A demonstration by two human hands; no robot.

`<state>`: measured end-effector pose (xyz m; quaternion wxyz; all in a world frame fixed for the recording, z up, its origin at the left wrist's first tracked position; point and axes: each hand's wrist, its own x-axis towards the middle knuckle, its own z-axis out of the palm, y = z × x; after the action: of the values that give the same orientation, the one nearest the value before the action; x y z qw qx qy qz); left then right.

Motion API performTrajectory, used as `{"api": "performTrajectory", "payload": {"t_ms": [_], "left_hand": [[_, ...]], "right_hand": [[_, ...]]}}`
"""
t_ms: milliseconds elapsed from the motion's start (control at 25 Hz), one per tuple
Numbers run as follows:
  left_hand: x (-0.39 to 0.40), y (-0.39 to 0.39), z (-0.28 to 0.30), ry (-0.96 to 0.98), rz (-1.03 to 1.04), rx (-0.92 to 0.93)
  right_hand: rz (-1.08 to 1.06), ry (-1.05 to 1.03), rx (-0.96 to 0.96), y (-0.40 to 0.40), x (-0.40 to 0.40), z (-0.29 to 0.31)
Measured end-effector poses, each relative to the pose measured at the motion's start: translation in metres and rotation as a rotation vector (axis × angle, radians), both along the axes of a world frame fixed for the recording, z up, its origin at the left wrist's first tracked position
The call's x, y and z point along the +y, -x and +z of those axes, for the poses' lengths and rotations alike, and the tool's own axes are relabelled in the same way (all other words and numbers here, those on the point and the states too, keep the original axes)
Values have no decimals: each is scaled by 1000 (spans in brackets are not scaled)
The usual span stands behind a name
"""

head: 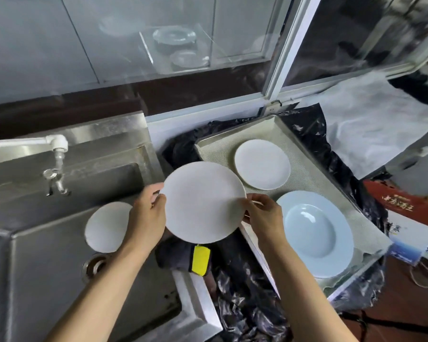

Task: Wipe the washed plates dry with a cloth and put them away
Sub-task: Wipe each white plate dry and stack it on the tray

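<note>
Tray (209,144) at right holds two plates: white plate (262,164) far, blue plate (316,233) near. Left hand (148,213) and right hand (265,215) grip the large white plate's (203,202) opposite edges, between sink (47,255) and tray; small plate (108,227) in sink.

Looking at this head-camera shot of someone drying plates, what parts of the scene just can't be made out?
- Small white plate in the sink: its right edge, behind the left hand.
- Dark cloth: its top, under the held white plate.
- Dishes behind the window: blurred by glass reflections.
- Right hand: fingertips behind the plate rim.
</note>
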<state>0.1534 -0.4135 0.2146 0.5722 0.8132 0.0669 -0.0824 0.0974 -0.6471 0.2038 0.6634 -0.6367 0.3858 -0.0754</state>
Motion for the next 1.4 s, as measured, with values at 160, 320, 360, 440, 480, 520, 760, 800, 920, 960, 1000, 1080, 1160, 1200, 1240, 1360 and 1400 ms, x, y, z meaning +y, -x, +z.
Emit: {"api": "performTrajectory", "payload": {"t_ms": [160,320,360,440,480,520,760,800,920,960,1000,1080,1160,1200,1240,1360,1400], "left_hand": [[-74,-25,-16,59,-27,50],[-140,-50,-32,71,-84,94],[-154,-57,-36,87,-88,116],[-179,-73,-46,118,-89,159],[-190,-82,-52,132,-83,177],[-199,-90,-59,155,-72,190],[-247,-118,-77,239,-28,235],[-252,-118,-79,240,-33,237],[-262,-120,-88,220,-37,224],[-264,-121,-90,199,-36,222],[-266,-122,-91,173,-37,222],[-269,-122,-92,124,-48,231],[-268,-120,-95,89,-66,231],[-268,-119,-96,72,-79,235],[-267,-119,-96,59,-94,237],[-265,-116,-95,33,-143,213],[-263,-113,-94,26,-159,195]], "right_hand": [[-20,79,29,-19,-71,-15],[-60,81,47,-46,-131,-35],[-87,84,54,-55,-144,-41],[-120,93,58,-72,-169,-56],[-127,111,57,-80,-179,-63],[-130,124,60,-88,-189,-69],[-141,137,115,-125,-229,-96],[-149,138,115,-128,-233,-99],[-156,146,109,-136,-236,-105],[-147,157,109,-138,-236,-107],[-142,164,108,-139,-236,-109],[-123,190,106,-138,-238,-114],[-88,234,121,-135,-240,-118],[-67,255,125,-134,-241,-117],[-44,277,124,-132,-241,-115],[33,422,129,-127,-236,-106],[55,492,126,-123,-232,-102]]}}
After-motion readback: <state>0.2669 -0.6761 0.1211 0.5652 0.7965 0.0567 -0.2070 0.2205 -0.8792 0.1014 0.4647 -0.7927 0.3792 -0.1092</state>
